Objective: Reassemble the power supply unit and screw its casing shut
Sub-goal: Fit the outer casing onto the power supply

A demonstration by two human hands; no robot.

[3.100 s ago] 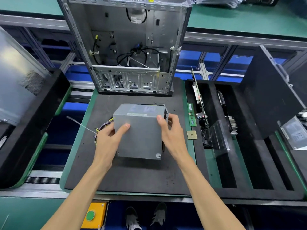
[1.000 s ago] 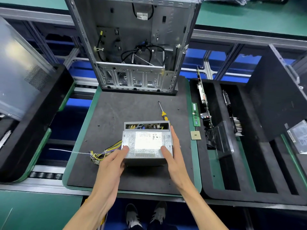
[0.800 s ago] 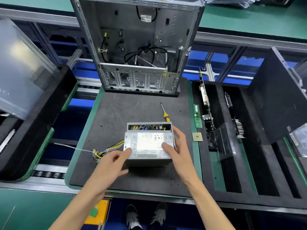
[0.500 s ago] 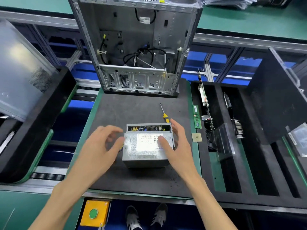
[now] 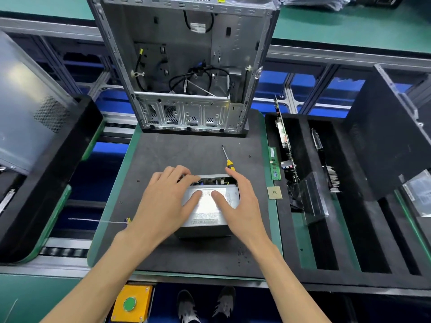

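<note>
Now that my left hand (image 5: 166, 201) has swung in from the open mat onto the power supply unit (image 5: 208, 206), fingers curled over its far top edge and thumb on the label, both hands clamp the box. Half a second back that hand hovered spread beside it. Right hand (image 5: 238, 206) unchanged, gripping the right side. Unit sits mid-mat (image 5: 198, 252), far side still open, wires visible. Screwdriver (image 5: 227, 159) lies just behind, untouched, so screwing hasn't started.

Power supply unit (image 5: 210, 213) under fingers (image 5: 184, 173): silver-grey, white label. Screwdriver (image 5: 227, 159) beyond fingers: yellow-black handle. Mat (image 5: 186, 155): dark grey, green-edged. Counter (image 5: 35, 297): teal-green. Button box (image 5: 131, 304): yellow, green button. Memory stick (image 5: 274, 164) right of fingers: green.
</note>
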